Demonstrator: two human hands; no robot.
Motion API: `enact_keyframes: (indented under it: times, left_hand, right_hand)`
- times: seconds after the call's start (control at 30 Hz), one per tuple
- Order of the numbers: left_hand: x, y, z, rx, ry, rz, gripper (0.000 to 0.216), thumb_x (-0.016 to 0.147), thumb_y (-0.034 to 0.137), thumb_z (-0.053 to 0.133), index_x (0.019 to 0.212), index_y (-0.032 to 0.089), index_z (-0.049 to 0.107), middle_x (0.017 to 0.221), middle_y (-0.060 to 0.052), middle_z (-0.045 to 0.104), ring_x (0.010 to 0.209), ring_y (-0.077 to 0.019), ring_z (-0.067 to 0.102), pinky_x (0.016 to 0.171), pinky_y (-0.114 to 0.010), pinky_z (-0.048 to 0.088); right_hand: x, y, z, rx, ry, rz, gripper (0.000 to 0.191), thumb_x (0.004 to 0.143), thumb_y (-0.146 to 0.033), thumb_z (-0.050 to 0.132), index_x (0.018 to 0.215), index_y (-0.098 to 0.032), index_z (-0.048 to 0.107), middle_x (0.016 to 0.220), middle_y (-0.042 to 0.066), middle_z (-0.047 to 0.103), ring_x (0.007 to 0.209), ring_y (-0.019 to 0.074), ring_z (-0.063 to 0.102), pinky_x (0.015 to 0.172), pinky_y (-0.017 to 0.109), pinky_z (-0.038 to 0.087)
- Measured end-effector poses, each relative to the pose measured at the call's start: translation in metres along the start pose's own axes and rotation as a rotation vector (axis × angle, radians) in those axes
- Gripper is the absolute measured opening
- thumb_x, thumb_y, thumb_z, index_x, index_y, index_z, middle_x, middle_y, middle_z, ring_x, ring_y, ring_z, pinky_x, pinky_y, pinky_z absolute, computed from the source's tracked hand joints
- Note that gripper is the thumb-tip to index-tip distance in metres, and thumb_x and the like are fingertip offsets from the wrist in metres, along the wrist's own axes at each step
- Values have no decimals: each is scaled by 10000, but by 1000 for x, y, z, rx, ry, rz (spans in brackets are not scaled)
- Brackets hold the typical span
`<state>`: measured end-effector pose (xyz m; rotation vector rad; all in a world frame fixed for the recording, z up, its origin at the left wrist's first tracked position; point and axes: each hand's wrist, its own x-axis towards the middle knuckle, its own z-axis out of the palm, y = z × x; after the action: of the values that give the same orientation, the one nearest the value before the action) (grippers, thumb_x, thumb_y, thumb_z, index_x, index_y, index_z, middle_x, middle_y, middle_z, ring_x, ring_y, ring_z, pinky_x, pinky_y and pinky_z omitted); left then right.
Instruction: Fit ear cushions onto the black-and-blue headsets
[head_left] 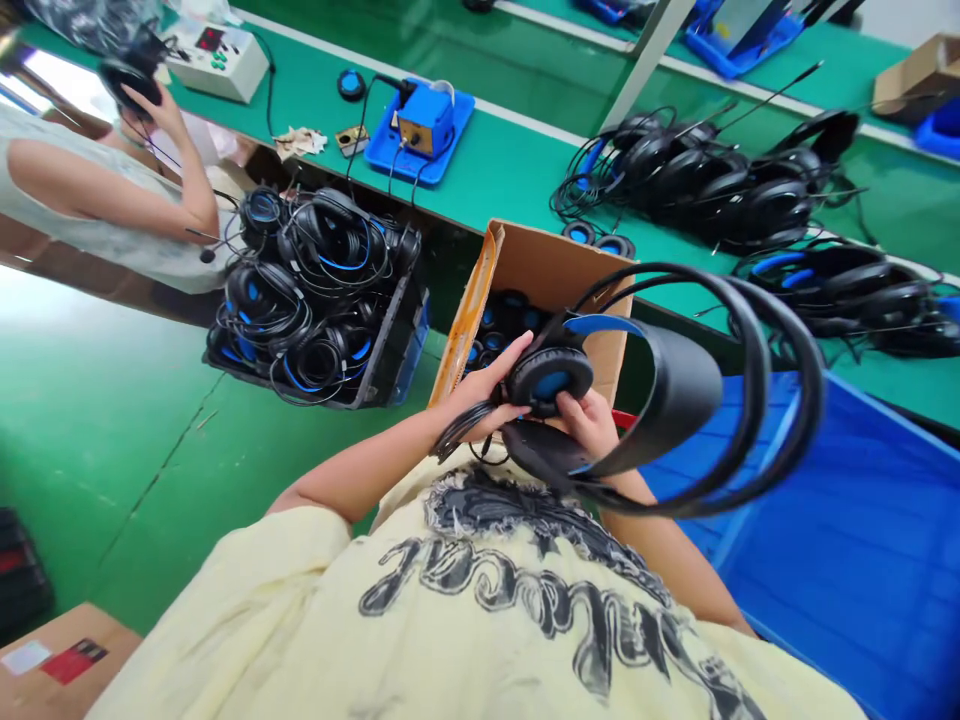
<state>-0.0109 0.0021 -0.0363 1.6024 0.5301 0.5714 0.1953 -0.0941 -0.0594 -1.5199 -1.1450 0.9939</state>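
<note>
Close to my chest I hold a black headset (682, 395) with a blue-lined strap and two arched bands that point to the right. My left hand (491, 390) grips the ear cup's left side, a coiled black cable (466, 428) hanging by its wrist. At the lower edge of the black ear cushion (551, 382), blue in its middle, my right hand (589, 420) presses with thumb and fingers. Just beyond the hands stands an open cardboard box (559, 255) with several round blue-and-black ear cushions (491, 340) inside.
Left of the box, a black crate (379, 350) is heaped with headsets. More headsets (712, 180) lie piled on the green bench (495, 180), near a blue device (426, 125) on a tray. A large blue bin (847, 540) is at right. A co-worker (127, 190) holds a headset at left.
</note>
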Motion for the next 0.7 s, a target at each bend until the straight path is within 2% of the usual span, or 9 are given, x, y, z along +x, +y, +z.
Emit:
enact_keyframes:
  times: [0.1,0.17,0.23,0.3,0.4,0.47,0.53,0.63,0.7]
  left_hand:
    - [2,-3,-6,-29,-4,-8,1050,823,607,729,1650,248,192,1548,-123,527,1263,-324,636,1083,-428,517]
    - [2,-2,-7,16,18,-45,943,881,651,628,1638,233,252,1461,-124,608,1202,-314,668,1032,-418,546]
    - [1,0,-3,124,48,-100,792,962,614,502,1625,231,299,1383,-105,664,1147,-291,691,1016,-411,552]
    - [0,4,3,228,74,-107,721,984,538,472,1617,228,323,1373,-88,671,1157,-280,685,1045,-401,534]
    - [-1,9,8,306,90,-74,688,973,472,473,1603,221,355,1364,-81,674,1135,-267,689,1035,-381,531]
    - [-2,13,6,322,62,-90,729,970,517,470,1616,216,316,1330,-93,687,1083,-273,703,987,-394,550]
    - [-3,18,2,344,61,-107,800,958,611,456,1620,195,289,1332,-119,680,1126,-306,687,994,-428,542]
    - [-4,23,0,416,138,-110,760,954,690,395,1535,200,428,1347,-129,666,1218,-329,646,1040,-445,510]
    - [-5,23,2,458,176,-124,679,973,677,356,1452,221,510,1286,-113,691,1170,-310,666,1008,-426,520]
  right_hand:
    - [9,-3,1,-43,-50,-54,585,799,-770,637,1023,-233,704,916,71,749,963,310,706,865,496,605]
    - [15,-8,-1,-106,-36,-129,672,789,-795,623,1144,-227,682,1096,96,741,1086,323,680,946,498,576]
    - [21,-13,-1,-158,41,-190,698,848,-803,529,1205,-215,650,1187,116,709,1130,319,656,998,499,538]
    - [29,-20,2,-220,135,-201,635,908,-771,448,1077,-195,656,1032,106,712,968,288,670,919,480,546]
    - [38,-30,12,-328,272,-184,548,890,-744,499,762,-216,570,680,21,595,643,211,569,674,390,519]
    - [40,-36,19,-350,309,-202,528,872,-730,533,712,-227,540,625,5,562,601,199,538,634,371,496]
    - [40,-40,23,-350,263,-260,476,891,-680,549,794,-217,607,726,34,641,699,224,600,734,403,528]
    - [38,-44,21,-273,108,-346,417,950,-597,524,1067,-223,667,1021,71,718,962,254,661,950,444,521]
    - [37,-44,17,-216,3,-349,414,978,-569,489,1156,-232,651,1088,66,717,1037,252,661,995,440,509]
